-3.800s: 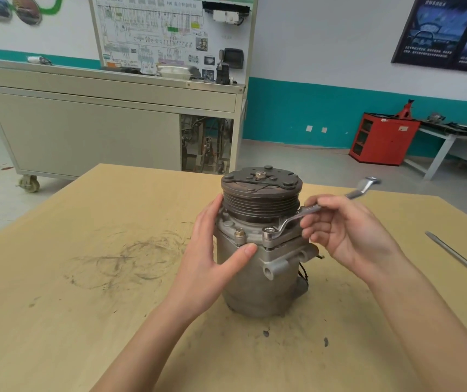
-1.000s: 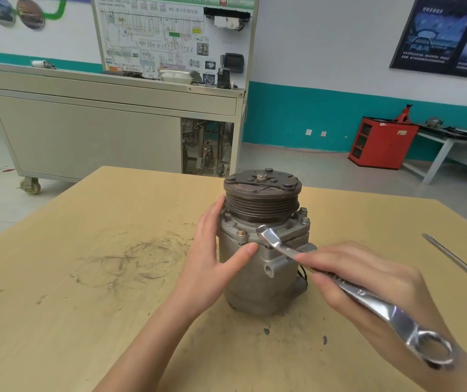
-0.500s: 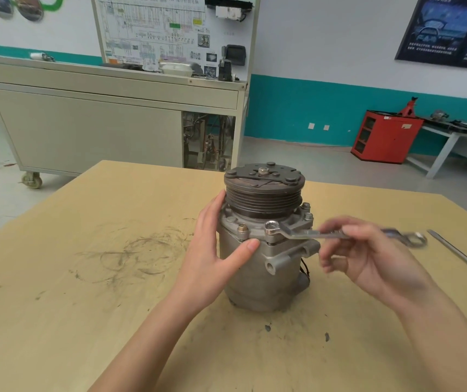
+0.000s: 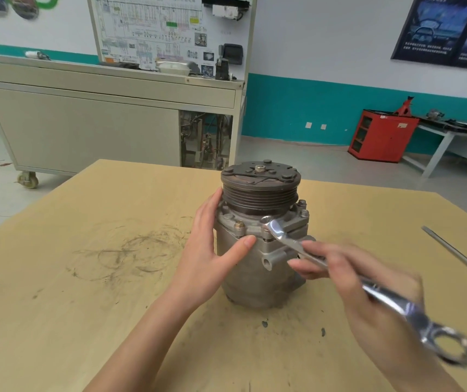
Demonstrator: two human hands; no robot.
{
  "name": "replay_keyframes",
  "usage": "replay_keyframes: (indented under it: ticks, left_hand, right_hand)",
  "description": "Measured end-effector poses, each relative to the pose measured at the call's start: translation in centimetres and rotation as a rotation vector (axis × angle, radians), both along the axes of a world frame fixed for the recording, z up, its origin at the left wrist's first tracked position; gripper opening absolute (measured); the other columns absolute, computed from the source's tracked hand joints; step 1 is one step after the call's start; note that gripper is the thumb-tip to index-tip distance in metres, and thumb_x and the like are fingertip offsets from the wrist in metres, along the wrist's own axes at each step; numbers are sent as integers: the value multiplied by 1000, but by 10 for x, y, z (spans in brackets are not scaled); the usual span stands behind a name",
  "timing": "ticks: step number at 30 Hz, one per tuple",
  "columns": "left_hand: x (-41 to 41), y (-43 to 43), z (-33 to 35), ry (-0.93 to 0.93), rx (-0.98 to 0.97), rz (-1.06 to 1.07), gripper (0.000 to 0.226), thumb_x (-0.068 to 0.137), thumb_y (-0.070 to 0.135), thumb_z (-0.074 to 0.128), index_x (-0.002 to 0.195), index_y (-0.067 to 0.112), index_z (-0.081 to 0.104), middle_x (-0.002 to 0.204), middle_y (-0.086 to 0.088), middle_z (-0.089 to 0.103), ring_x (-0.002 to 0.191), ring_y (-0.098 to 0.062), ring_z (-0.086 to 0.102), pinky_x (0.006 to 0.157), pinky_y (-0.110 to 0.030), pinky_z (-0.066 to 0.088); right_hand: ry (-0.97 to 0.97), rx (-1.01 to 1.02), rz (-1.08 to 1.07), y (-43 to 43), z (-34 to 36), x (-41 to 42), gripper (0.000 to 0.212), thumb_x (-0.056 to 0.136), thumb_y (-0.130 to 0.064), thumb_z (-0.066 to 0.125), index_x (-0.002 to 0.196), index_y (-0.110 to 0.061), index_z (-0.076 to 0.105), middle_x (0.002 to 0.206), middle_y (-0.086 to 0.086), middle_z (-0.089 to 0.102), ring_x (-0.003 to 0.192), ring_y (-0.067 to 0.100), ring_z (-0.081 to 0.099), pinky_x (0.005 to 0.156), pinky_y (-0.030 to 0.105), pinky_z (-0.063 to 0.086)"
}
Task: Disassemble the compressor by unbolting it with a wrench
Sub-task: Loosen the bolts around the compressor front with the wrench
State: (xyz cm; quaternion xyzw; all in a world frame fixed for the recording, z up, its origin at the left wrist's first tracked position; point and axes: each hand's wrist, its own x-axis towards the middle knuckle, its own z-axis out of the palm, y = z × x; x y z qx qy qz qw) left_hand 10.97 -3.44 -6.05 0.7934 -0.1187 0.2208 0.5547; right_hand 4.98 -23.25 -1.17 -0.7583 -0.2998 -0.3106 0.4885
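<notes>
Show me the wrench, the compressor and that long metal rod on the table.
wrench [image 4: 291, 243], head view, shank just below its bolt end.
compressor [image 4: 260, 196], head view, grooved pulley.
metal rod [image 4: 458, 255], head view, middle of its length.

Left forearm [image 4: 147, 329]: bare, runs from the 6 o'clock edge up toward 1 o'clock.
Left grip [image 4: 212, 250]: palm flat against the 9 o'clock side of the compressor [image 4: 255, 275], fingers straight toward 12 o'clock, thumb stretched toward 3 o'clock across its front.
Right forearm [image 4: 396, 352]: bare, runs from 5 o'clock toward 10 o'clock.
Right grip [image 4: 354, 278]: blurred, fingers and thumb pinching the wrench [image 4: 286, 240] shaft, fingertips pointing toward 9 o'clock.
</notes>
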Motion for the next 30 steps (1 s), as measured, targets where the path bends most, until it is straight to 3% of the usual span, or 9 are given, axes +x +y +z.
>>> replay_keyframes:
  ticks: [3, 6, 10, 13, 15, 19, 23, 26, 30]
  left_hand:
    - [0, 0, 0, 2, 1, 4, 85, 72, 70, 56, 145, 48, 19, 149, 25, 29, 135, 11, 30, 113, -32, 34]
    - [0, 0, 0, 3, 5, 3, 85, 72, 70, 55, 146, 47, 19, 149, 26, 29, 135, 11, 29, 114, -33, 33]
    - [1, 1, 0, 6, 8, 2, 88, 73, 70, 56, 149, 43, 20, 150, 24, 29, 137, 9, 29, 115, -35, 33]
    - [1, 0, -1, 7, 2, 1, 89, 73, 69, 56, 150, 41, 20, 150, 23, 30, 137, 9, 29, 115, -35, 33]
    - [1, 0, -1, 5, -2, -1, 88, 74, 69, 56, 149, 42, 20, 150, 23, 30, 136, 10, 29, 115, -34, 32]
    - [1, 1, -1, -3, -4, -4, 85, 75, 69, 56, 148, 45, 20, 149, 25, 30, 136, 9, 29, 114, -35, 33]
    - [1, 1, -2, -4, 2, -2, 86, 74, 70, 56, 148, 44, 20, 149, 25, 30, 136, 10, 30, 114, -34, 33]
    - [1, 0, -1, -6, 2, 2, 85, 74, 69, 56, 147, 46, 20, 149, 25, 30, 136, 10, 29, 115, -35, 33]
    - [0, -1, 0, -8, 4, 7, 86, 74, 67, 56, 148, 43, 21, 149, 22, 31, 137, 8, 29, 115, -37, 33]
  right_hand:
    - [-103, -93, -117, 9, -14, -5, 22, 87, -16, 49, 93, -9, 69, 80, -8, 73, 57, -27, 45, 57, -5, 33]
    - [-1, 19, -48, 11, -23, -4, 23, 86, -19, 48, 91, -19, 71, 80, -12, 74, 64, -17, 60, 58, -1, 40]
    - [452, 387, 292, -13, -9, 25, 25, 83, -14, 52, 88, -15, 76, 80, 12, 74, 73, 26, 73, 67, 25, 57]
    - [817, 462, 418, -24, 10, 61, 28, 79, -18, 51, 77, -8, 78, 72, 18, 72, 62, 26, 70, 56, 27, 56]
    - [892, 498, 420, -24, 18, 77, 36, 79, -20, 44, 71, -6, 77, 66, 16, 71, 55, 21, 69, 50, 22, 54]
    - [644, 615, 322, -30, 27, 74, 47, 92, -27, 42, 67, -9, 77, 64, 14, 70, 56, 22, 69, 51, 21, 53]
    - [215, 356, 136, -23, 18, 27, 44, 91, -50, 51, 84, -15, 77, 73, 5, 74, 62, 23, 71, 58, 22, 56]
    - [-20, 70, 36, -6, 6, 2, 33, 95, -45, 50, 88, -24, 74, 84, -10, 75, 67, 9, 71, 55, 23, 55]
    - [-137, -5, -74, 8, -5, -4, 31, 96, -41, 49, 96, -16, 68, 83, -3, 73, 68, 7, 70, 56, 24, 55]
